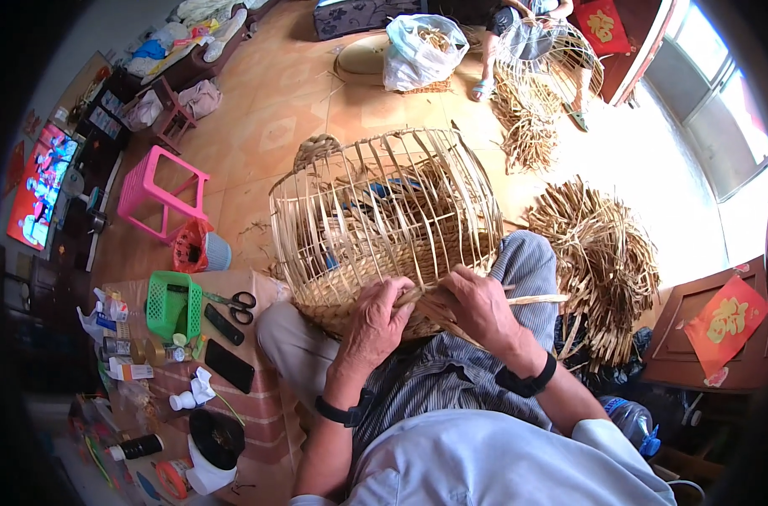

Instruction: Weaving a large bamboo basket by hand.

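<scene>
A half-woven basket (pixel 342 291) lies tilted across my lap, its tan uprights spread like bars above a braided, dense lower band. My left hand (pixel 374 319) pinches the woven band at its near edge. Just to the right, my right hand (pixel 483 310) grips dried plant strips (pixel 439 310) against that same edge. Loose ends of the strips (pixel 540 298) stick out to the right past my hand. Through the bars, brown strips and something blue show inside or behind the basket. My fingertips partly hide the spot being worked.
Dried strips (pixel 599 253) lie heaped right of my knee. Left, a cloth-covered table (pixel 270 371) holds scissors (pixel 242 305), a green plastic basket (pixel 158 299) and phones. A pink stool (pixel 161 190) stands beyond. Ahead, another person handles a basket frame (pixel 561 51) beside a white bag (pixel 422 63).
</scene>
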Demonstrator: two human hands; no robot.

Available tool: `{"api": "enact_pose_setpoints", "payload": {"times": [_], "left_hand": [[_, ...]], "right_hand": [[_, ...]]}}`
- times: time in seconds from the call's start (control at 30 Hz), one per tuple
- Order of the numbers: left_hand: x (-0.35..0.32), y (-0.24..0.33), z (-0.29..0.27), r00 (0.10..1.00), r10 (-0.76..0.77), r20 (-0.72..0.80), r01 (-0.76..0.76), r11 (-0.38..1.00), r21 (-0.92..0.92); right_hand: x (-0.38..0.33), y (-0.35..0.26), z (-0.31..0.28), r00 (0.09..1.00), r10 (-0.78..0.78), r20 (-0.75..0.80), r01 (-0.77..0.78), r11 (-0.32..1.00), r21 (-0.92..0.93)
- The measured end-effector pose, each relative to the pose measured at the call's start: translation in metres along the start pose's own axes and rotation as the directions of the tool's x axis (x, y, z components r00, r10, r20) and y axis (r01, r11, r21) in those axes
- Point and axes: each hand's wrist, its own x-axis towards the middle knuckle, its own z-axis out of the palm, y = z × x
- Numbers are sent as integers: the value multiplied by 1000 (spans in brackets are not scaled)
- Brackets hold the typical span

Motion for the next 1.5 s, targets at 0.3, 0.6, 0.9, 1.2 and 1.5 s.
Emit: {"api": "enact_pose_setpoints", "payload": {"times": [0.3,0.6,0.9,1.2,1.5], "left_hand": [[-3,9,3,991,44,-129,-25,989,146],[0,-10,2,990,121,-76,-114,990,87],[-3,24,-6,948,263,-178,-187,916,356],[12,12,17,989,55,-134,-55,998,3],[12,-1,20,1000,11,-7,-12,993,-120]], "right_hand": [[-11,-4,-7,991,-66,-116,55,994,-96],[-12,-1,-20,964,-266,1,265,959,-105],[-15,-14,4,944,-195,-266,176,980,-94],[-25,-27,-1,929,-161,-334,92,973,-213],[-54,-15,26,993,47,-107,-62,988,-140]]}}
